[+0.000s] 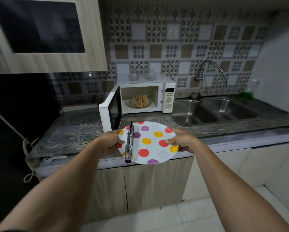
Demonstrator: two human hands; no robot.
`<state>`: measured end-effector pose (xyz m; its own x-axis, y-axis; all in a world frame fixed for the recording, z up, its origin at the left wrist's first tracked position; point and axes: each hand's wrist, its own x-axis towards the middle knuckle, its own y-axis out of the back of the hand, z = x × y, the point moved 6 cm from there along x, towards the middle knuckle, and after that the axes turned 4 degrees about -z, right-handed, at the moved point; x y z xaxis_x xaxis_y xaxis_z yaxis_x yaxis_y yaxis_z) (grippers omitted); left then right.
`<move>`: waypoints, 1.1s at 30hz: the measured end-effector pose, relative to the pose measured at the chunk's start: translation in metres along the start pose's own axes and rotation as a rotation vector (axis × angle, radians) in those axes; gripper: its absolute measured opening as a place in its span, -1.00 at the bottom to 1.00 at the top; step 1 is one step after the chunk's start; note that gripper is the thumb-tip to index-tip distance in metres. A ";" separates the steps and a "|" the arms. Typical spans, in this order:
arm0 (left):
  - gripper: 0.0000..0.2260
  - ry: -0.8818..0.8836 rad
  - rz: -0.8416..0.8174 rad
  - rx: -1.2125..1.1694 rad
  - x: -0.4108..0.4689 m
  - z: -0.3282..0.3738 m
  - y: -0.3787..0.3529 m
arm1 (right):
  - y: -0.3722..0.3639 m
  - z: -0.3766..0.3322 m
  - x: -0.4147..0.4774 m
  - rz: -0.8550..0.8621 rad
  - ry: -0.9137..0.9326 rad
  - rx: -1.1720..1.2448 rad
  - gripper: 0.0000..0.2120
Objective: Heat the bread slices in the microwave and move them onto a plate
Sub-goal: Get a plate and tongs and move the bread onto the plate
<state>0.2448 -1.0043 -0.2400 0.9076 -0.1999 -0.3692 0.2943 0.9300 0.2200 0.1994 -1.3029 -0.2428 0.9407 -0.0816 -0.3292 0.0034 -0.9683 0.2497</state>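
The left hand (pixel 111 141) and right hand (pixel 180 141) grip opposite rims of a polka-dot plate (pixel 153 148), thumbs on top, the other fingers hidden beneath. Metal tongs (pixel 129 143) lie across its left side. Beyond it on the dark counter (pixel 76 131), the microwave (pixel 169 97) door (pixel 110 113) juts open towards the plate. The bread slices (pixel 140 101) lean together inside, with the sink (pixel 194 114) to the right.

The dark, marbled stone table (pixel 76 129) carries a white microwave (pixel 169 97), which stands toward the back with its door swung open to the left. Left of it, a white power strip (pixel 80 107) lies along the back edge. A steel double sink (pixel 212 109) is set into the table just right of the microwave.
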 end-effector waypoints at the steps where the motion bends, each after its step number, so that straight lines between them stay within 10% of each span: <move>1: -0.59 -0.004 -0.012 0.010 0.013 0.001 -0.006 | 0.008 0.000 0.011 0.007 0.005 0.000 -0.63; 33: -0.74 0.271 0.332 0.091 0.358 0.025 -0.030 | 0.077 0.010 0.401 -0.033 0.036 -0.112 -0.32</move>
<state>0.5679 -1.1115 -0.3561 0.8496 0.2050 -0.4859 0.0358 0.8968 0.4410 0.5733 -1.4121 -0.3650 0.9510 -0.0393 -0.3068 0.0710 -0.9376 0.3403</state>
